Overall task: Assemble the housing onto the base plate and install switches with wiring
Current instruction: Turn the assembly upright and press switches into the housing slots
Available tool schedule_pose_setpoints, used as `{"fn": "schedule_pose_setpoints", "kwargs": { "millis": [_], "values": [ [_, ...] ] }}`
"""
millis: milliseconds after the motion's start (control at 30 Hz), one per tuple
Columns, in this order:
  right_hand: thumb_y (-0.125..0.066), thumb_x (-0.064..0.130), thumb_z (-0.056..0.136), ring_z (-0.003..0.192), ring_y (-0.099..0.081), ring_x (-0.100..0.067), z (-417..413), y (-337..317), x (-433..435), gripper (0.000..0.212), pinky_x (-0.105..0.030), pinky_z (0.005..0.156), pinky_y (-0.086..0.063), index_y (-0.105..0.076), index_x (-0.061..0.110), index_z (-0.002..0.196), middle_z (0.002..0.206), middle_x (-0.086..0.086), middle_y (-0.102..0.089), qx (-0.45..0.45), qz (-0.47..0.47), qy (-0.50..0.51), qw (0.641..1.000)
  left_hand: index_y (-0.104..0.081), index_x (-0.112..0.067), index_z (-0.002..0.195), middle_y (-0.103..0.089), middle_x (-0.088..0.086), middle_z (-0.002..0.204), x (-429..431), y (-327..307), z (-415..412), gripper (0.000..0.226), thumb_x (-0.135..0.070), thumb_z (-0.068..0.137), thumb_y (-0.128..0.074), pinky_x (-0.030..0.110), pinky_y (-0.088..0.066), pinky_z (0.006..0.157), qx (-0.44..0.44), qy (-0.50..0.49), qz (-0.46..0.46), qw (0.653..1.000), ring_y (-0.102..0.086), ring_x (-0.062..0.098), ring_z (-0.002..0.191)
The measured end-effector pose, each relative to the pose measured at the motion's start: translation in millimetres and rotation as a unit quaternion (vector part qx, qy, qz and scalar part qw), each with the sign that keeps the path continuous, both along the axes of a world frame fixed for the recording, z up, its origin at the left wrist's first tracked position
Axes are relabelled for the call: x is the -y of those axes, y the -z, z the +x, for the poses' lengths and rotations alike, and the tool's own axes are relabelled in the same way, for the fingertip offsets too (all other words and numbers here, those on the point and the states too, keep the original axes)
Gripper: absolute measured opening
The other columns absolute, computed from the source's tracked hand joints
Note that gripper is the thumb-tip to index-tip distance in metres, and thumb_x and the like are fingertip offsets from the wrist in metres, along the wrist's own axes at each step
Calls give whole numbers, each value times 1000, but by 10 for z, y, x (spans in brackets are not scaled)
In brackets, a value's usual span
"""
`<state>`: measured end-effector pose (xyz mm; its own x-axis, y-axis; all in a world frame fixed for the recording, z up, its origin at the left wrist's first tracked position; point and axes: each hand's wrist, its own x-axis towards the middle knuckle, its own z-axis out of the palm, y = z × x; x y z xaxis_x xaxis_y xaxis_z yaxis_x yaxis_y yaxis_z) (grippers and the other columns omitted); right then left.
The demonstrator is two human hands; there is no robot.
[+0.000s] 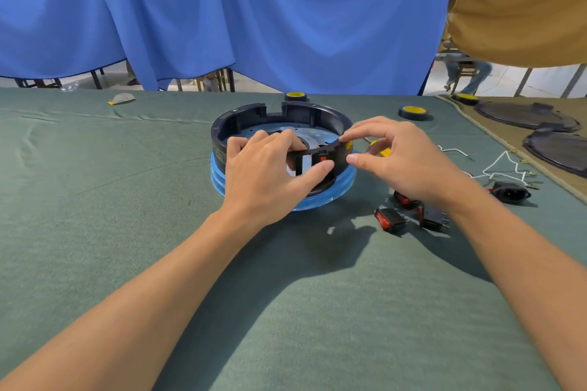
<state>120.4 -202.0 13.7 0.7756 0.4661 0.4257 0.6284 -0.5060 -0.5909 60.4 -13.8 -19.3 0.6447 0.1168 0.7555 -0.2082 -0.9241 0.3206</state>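
Housing (pixel 305 111) sits on base plate (pixel 314 136), with one red rocker switch (pixel 323 158) in its near wall, between the hands. Left hand (pixel 266 174) grips that wall, thumb on the switch; right hand (pixel 403 159) pinches the rim alongside. Apparently outstanding: loose switches (pixel 390 219) by the right wrist and the wired inlet socket (pixel 511 192) beyond.

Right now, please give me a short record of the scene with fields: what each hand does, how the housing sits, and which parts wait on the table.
left hand: grips the housing's near wall, thumb on a red switch in that wall
right hand: pinches the housing rim beside that switch
housing: around the metal base plate, on a blue ring
loose switches: a few, on the table by the right wrist
other parts: power socket, white wires, tape roll
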Motion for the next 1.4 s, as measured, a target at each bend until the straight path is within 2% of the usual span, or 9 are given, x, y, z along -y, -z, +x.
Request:
{"fn": "schedule_pose_setpoints", "kwargs": {
  "millis": [167, 267, 367, 467, 600, 733, 967, 1167, 1400],
  "values": [
    [-74, 25, 82, 73, -60, -5, -6, -58, 135, 15, -9, 64, -40, -65, 30, 92, 95, 16, -64, 31, -6, 34, 999, -54, -25, 73, -50, -20, 69, 103, 10, 50, 38, -61, 80, -65, 30, -18, 79, 13, -54, -28, 998, -46, 13, 75],
    [-76, 29, 79, 70, -58, 2, -6, -68, 234, 8, -15, 65, -41, -70, 31, 83, 79, 18, -68, -27, -119, 0, 993, -57, -24, 73, -49, -19, 66, 121, 10, 69, 38, -60, 79, -66, 28, -16, 77, 15, -59, -33, 998, -45, 13, 75],
    [-77, 34, 77, 63, -53, 11, -26, -42, 304, 9, -5, 56, -36, -74, 27, 74, 58, 26, -60, -16, -200, 5, 980, -62, -21, 76, -52, -17, 67, 123, 21, 55, 35, -55, 82, -66, 28, -17, 80, 27, -48, -30, 998, -48, 15, 78],
    [-79, 40, 74, 62, -55, 2, -51, -93, 360, 10, -10, 57, -40, -75, 32, 76, 65, 15, -64, -46, -201, -15, 978, -69, -17, 85, -61, -12, 74, 51, 41, 13, 25, -41, 88, -61, 29, -19, 83, 37, 6, -8, 999, -53, 19, 84],
    [-80, 50, 65, 90, -57, 0, -103, -161, 389, 26, -23, 78, -47, -73, 43, 88, 90, 20, -67, -131, -259, -75, 954, -71, -15, 100, -70, -6, 91, -55, 51, -31, 20, -29, 90, -60, 26, -17, 81, 38, 43, 36, 998, -54, 21, 90],
    [-83, 45, 67, 91, -53, 4, -138, -138, 350, 24, -17, 72, -41, -73, 42, 88, 93, 21, -64, -118, -319, -72, 938, -71, -15, 99, -70, -6, 90, -39, 64, -24, 19, -28, 90, -60, 26, -17, 81, 41, 39, 37, 998, -54, 21, 88],
    [-82, 24, 74, 55, -50, 2, -180, -102, 247, 21, -7, 54, -37, -75, 28, 94, 73, 24, -64, -92, -157, -122, 976, -72, -16, 97, -71, -5, 89, -20, 57, -24, 20, -30, 90, -59, 27, -20, 82, 43, 33, 31, 998, -56, 21, 87],
    [-81, 8, 74, 63, -69, -16, -220, -55, 172, 34, -15, 60, -51, -69, 17, 104, 89, -4, -69, -140, 32, -144, 979, -72, -16, 104, -72, -3, 91, -179, 2, -33, 32, -40, 90, -57, 28, -24, 85, 24, 44, 62, 997, -57, 22, 88],
    [-81, 14, 75, 75, -70, -23, -238, 16, 78, 27, -34, 78, -57, -72, 23, 98, 94, 4, -70, -104, -50, -129, 985, -73, -16, 101, -67, -2, 75, -155, 9, -39, 37, -44, 89, -53, 31, -26, 85, 17, 33, 39, 999, -57, 21, 79]
  ]
}}
